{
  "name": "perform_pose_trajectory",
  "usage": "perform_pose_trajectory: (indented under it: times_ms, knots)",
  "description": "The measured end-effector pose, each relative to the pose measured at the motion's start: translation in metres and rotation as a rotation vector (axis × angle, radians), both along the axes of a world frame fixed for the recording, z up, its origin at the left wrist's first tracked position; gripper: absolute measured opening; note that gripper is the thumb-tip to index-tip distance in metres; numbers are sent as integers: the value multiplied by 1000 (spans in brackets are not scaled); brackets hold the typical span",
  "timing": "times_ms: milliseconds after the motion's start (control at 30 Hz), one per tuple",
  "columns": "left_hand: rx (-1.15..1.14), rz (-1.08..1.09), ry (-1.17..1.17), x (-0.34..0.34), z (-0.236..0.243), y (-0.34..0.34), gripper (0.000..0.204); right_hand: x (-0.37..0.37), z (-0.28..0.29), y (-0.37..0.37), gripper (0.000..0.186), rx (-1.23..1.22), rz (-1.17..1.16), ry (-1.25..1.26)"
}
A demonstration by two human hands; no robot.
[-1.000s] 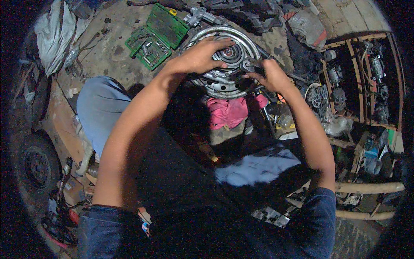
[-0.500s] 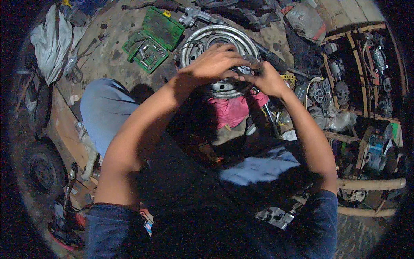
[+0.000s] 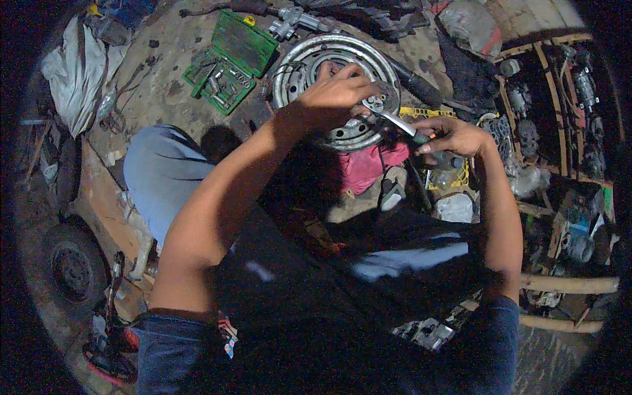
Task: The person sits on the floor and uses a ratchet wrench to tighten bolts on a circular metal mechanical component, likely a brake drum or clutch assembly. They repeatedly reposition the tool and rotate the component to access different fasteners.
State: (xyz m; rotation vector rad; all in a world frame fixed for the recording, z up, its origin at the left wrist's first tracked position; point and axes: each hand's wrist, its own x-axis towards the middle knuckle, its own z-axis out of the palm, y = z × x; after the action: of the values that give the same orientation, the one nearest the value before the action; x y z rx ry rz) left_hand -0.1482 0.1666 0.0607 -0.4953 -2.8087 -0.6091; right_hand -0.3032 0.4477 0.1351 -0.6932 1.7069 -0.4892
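A silver steel wheel rim [image 3: 289, 84] lies on the ground in front of me. Over it, a small grey metal part with round holes [image 3: 375, 102] is gripped in the curled fingers of my left hand [image 3: 337, 89], which partly hide it. My right hand [image 3: 454, 137] closes on the dark green handle of a ratchet wrench [image 3: 400, 124]. Its shiny shaft points up and left, and its head reaches the metal part; the exact contact there is hidden. Just below the rim lies a pink cloth [image 3: 362, 170].
A green socket case [image 3: 243, 49] sits opened beyond the rim, to the left. At right, a yellow crate [image 3: 457, 178] and wooden shelving [image 3: 546, 85] hold metal parts. A tyre [image 3: 72, 263] stands at left, near a grey cloth [image 3: 78, 79].
My right hand has moved away from the metal part, to the right and down, and now holds the ratchet wrench by its handle. My left hand stays over the rim.
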Motion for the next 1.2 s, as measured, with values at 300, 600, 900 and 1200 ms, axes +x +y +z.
perform_pose_trajectory:
  times_ms: [300, 600, 900, 1200]
  knots:
    - [167, 89, 62, 3, 3, 0, 53, -58, -23, -9, 45, -182, -320, 178]
    - [171, 180, -28, 5, 16, 3, 67, -76, -67, -81, 45, -370, -691, 229]
    - [267, 25, 23, -9, -3, -10, 44, 20, -66, 27, 31, -232, -968, 330]
    - [259, -90, -134, -6, 12, -23, 34, 237, -37, -25, 35, -214, -1349, -45]
